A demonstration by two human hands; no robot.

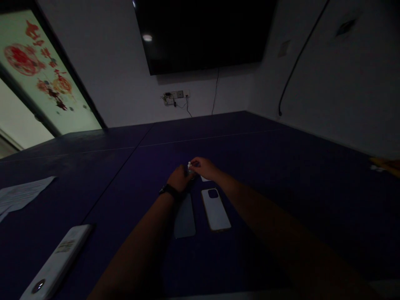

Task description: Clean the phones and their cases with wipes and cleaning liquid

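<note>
In the dim head view, a small bottle with a white top (189, 165) stands between my two hands over the dark blue table. My left hand (179, 178), with a black watch on the wrist, is closed around its lower part. At its top are the pinched fingers of my right hand (203, 167). Nearer to me lies a flat grey-blue phone-shaped piece (185, 220), partly under my left wrist. Beside it rests a whitish phone case (216, 211) with a camera cutout and a gold-toned edge. A small white item (204, 179) peeks out beneath my right hand.
A long white box (59, 263) lies at the lower left, with printed papers (21, 196) farther back. The table (131, 233) meets the wall, where sockets and cables (175, 96) sit below a large screen (206, 33). Something yellowish (387, 166) lies at the right edge.
</note>
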